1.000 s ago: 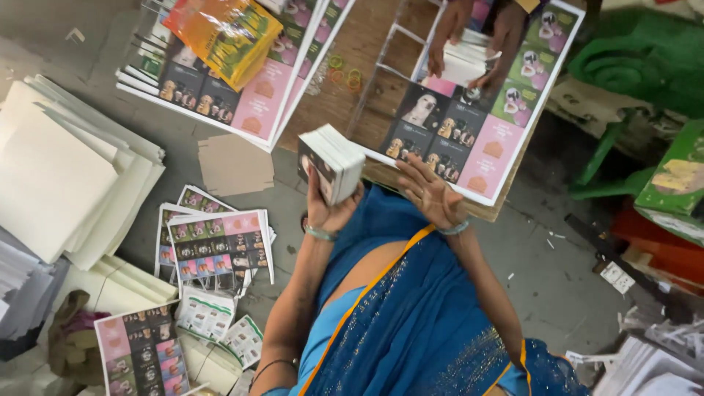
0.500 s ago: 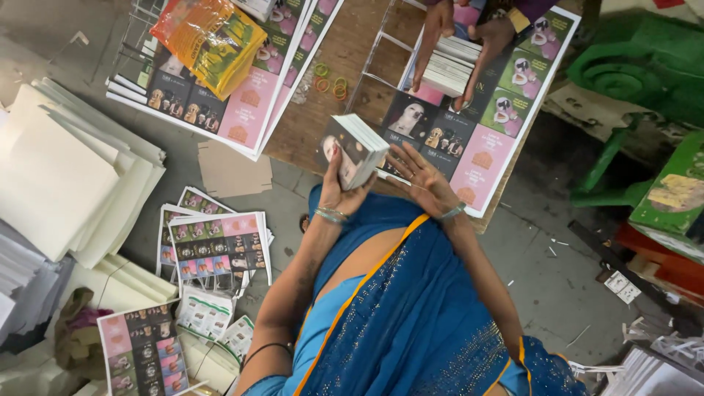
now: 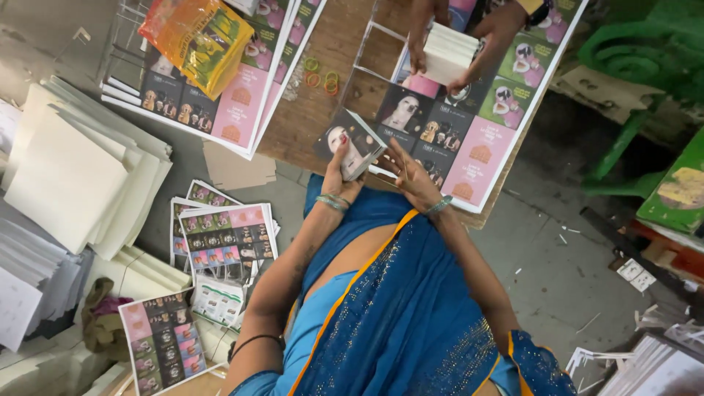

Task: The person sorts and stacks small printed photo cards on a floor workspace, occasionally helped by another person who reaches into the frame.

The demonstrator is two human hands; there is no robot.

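Note:
My left hand (image 3: 339, 167) grips a small stack of printed cards (image 3: 350, 144) at the near edge of the wooden table (image 3: 323, 110); a portrait picture shows on top. My right hand (image 3: 411, 176) presses its fingers against the stack's right side, with a thin band stretched across them. Both wrists wear bangles. Under the stack lie large printed sheets (image 3: 469, 139) with pink, green and dark panels. Across the table, another person's two hands (image 3: 477, 37) hold a white stack of cards (image 3: 446, 53).
Coloured rubber bands (image 3: 323, 77) lie on the bare wood. A yellow-orange plastic packet (image 3: 202, 37) rests on more printed sheets (image 3: 220, 110) at the left. On the floor: cream boards (image 3: 73, 176), loose printed sheets (image 3: 227, 235), green furniture (image 3: 645, 73) at right.
The card stack, held upright near my chest before, has come down to the table edge and turned picture side up. My right hand closed in on it. The other person's stack shifted slightly.

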